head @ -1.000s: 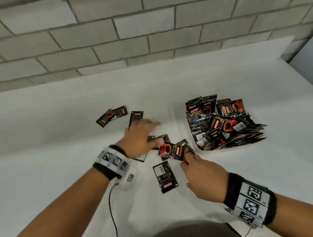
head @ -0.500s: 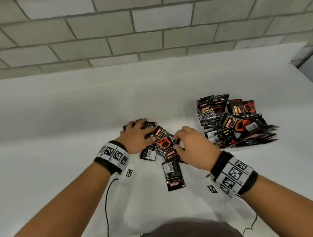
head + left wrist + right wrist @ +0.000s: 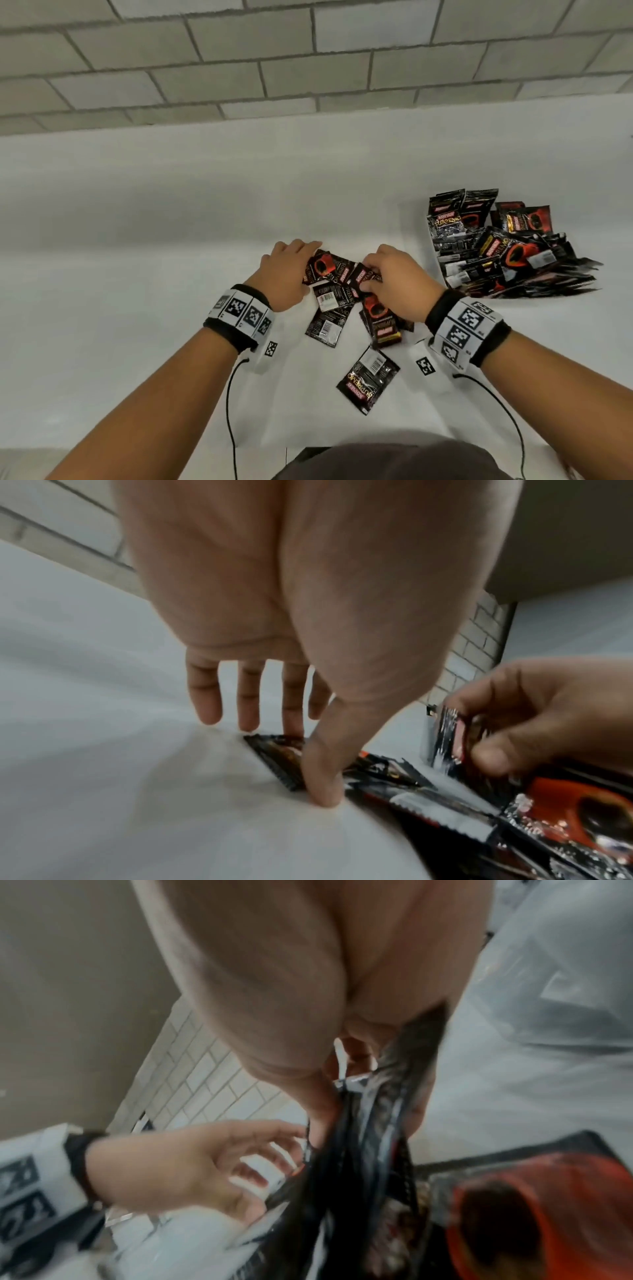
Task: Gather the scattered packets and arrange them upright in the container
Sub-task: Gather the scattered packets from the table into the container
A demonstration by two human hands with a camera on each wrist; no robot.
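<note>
Several black and red packets (image 3: 337, 291) lie bunched on the white table (image 3: 137, 274) between my hands. My left hand (image 3: 298, 263) lies over the bunch's left side with spread straight fingers (image 3: 248, 712), its thumb pressing a packet's edge (image 3: 274, 761). My right hand (image 3: 376, 277) pinches a few packets (image 3: 369, 1118) on edge between thumb and fingers. One packet (image 3: 325, 325) lies just in front of the bunch. Another packet (image 3: 368, 383) lies alone nearer me. To the right, a heap of packets (image 3: 507, 246) fills the container, some upright at its far end; its walls barely show.
A grey block wall (image 3: 308, 68) runs along the table's far edge. Thin black cables (image 3: 229, 394) trail from both wristbands toward me. Clear plastic (image 3: 555, 993) shows to the right of my right hand. Bare white table extends left of the hands.
My left hand has swept the far-left packets toward the middle, and my right hand has come in from the right. The scattered packets now sit in one bunch, some pinched by the right hand.
</note>
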